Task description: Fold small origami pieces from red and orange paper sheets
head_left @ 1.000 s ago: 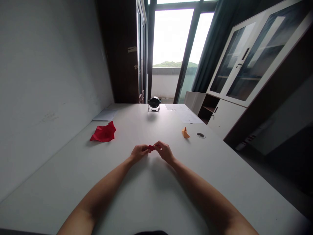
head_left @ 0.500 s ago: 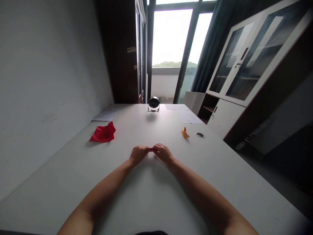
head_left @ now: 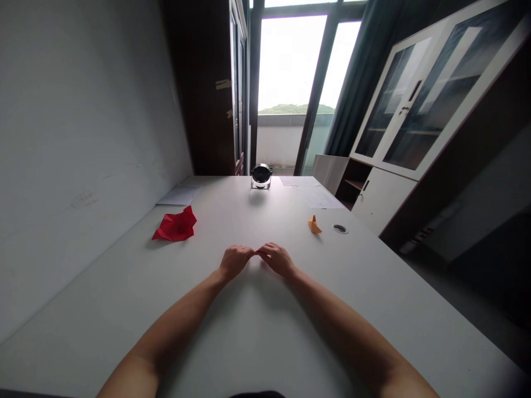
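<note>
Both hands meet over the middle of the white table [head_left: 257,320]. Between their fingertips is a small piece of folded red paper [head_left: 256,253], mostly covered by the fingers. My left hand [head_left: 235,260] is closed, pinching its left end. From the other side my right hand [head_left: 277,257] pinches the same paper, fingers bent over it. What shape the paper is folded into I cannot tell. A creased sheet of red paper [head_left: 176,225] lies to the left, beyond my left hand. Farther off to the right stands a small folded orange paper figure [head_left: 314,225].
A small black fan-like device [head_left: 261,176] on a stand is at the table's far end. White papers lie at the far left [head_left: 178,195] and far right [head_left: 323,197]. A round cable hole [head_left: 340,228] is near the right edge. A wall [head_left: 83,166] borders the left side.
The fingertips have come slightly closer together, and less of the red paper shows between them. Everything else on the table stays where it was.
</note>
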Demonstrator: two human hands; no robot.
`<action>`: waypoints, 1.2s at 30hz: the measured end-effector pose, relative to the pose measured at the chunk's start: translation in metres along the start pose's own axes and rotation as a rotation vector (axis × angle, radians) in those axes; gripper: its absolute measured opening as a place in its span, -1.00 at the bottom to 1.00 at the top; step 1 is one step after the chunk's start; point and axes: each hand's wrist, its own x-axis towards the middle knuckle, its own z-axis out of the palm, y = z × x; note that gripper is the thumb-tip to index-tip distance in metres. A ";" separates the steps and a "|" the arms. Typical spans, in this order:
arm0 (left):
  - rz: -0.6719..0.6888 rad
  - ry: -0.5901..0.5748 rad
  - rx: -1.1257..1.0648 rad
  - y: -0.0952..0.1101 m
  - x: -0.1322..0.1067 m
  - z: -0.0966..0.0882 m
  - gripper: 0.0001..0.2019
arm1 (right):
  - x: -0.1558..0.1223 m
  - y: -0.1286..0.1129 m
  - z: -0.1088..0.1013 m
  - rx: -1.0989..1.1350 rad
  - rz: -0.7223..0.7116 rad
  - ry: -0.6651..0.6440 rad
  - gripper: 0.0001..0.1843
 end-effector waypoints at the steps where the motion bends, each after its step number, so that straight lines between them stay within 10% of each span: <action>1: -0.008 -0.002 -0.002 0.000 0.000 0.000 -0.65 | 0.000 -0.001 -0.001 0.001 0.000 -0.002 -0.76; 17: -0.127 -0.024 -0.001 -0.003 0.001 -0.001 -0.73 | 0.001 -0.001 0.000 -0.139 0.086 -0.037 -0.72; 29: -0.353 0.043 -0.558 -0.019 0.003 0.008 -0.81 | 0.002 0.005 0.005 -0.113 0.101 -0.024 -0.87; 36: -0.354 0.080 -0.421 -0.017 0.003 0.008 -0.78 | 0.001 0.009 0.007 -0.150 0.145 -0.017 -0.86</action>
